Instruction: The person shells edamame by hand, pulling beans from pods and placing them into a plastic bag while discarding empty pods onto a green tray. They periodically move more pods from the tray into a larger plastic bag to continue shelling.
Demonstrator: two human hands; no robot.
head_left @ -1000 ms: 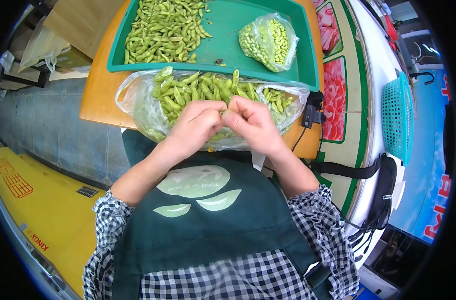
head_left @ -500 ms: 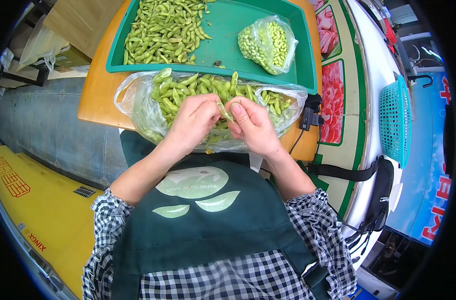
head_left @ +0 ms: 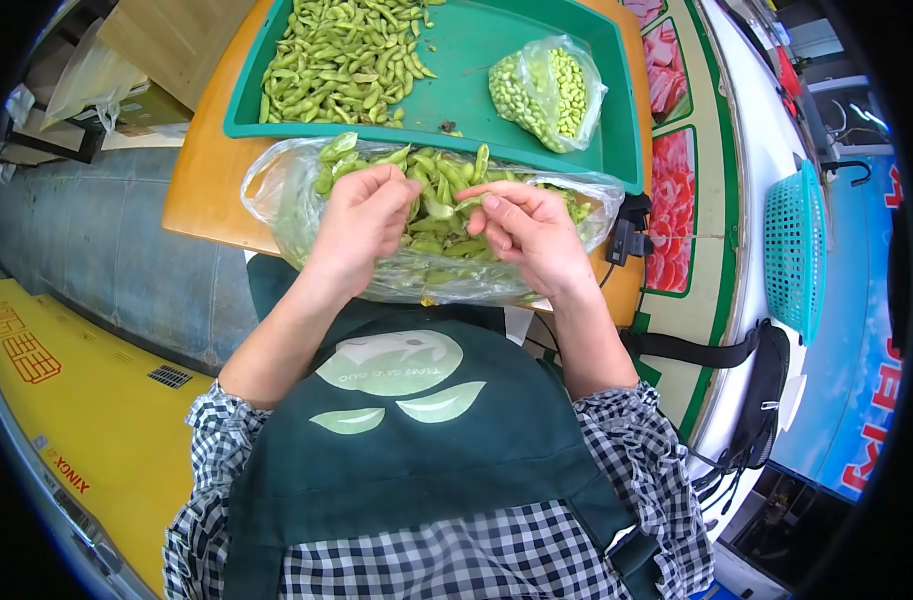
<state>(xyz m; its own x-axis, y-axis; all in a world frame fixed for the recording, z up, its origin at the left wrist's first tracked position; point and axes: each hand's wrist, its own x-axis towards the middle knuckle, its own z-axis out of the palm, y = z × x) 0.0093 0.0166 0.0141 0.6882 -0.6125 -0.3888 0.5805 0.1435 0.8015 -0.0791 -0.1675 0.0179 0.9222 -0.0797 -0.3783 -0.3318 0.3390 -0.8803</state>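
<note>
My left hand (head_left: 361, 228) is closed, thumb and fingers pressed together, above the left part of an open clear plastic bag (head_left: 281, 190). Whatever may be in its fingers is hidden. To the right, my right hand (head_left: 536, 232) pinches a green edamame pod (head_left: 471, 203) between thumb and fingers, its tip pointing left. Loose edamame pods (head_left: 438, 240) fill the bag beneath both hands. Behind the bag stands a green tray (head_left: 446, 90), holding a heap of pods (head_left: 341, 65) on its left and a clear bag of shelled beans (head_left: 546, 95) on its right.
The wooden table (head_left: 208, 195) carries the bag and tray. A small black device (head_left: 628, 235) with a cable sits at its right edge. Farther right are a teal plastic basket (head_left: 794, 250) and a black bag (head_left: 761, 400). A yellow freezer-like case (head_left: 86, 400) stands at left.
My hands have drawn apart from being nearly together. The left moved left; the right shifted right and keeps a pod in its fingers. The whole view moved slightly.
</note>
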